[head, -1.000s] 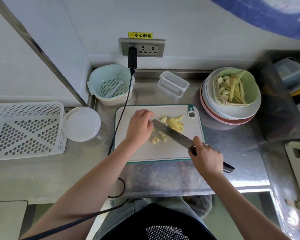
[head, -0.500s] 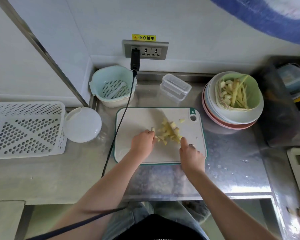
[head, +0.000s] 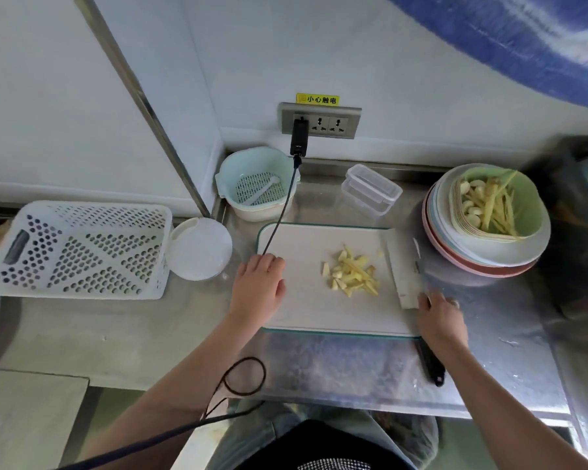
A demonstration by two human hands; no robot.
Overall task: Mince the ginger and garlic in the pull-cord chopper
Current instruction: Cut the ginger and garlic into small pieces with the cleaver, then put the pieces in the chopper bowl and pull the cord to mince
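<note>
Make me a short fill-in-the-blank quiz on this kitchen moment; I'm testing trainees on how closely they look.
1. The chopped ginger and garlic lie in a pile on the white ____.
2. The knife lies flat along the board's ____ edge, under the right hand.
3. The left hand rests on the board and holds ____.
4. The green bowl of ginger strips sits on a stack of ____.

Missing words: cutting board; right; nothing; plates

cutting board (head: 306,310): white, teal-edged | chopped pieces (head: 352,274): pale yellow | basket (head: 78,249): white, perforated | knife handle (head: 430,366): black | counter (head: 336,364): grey steel
</note>
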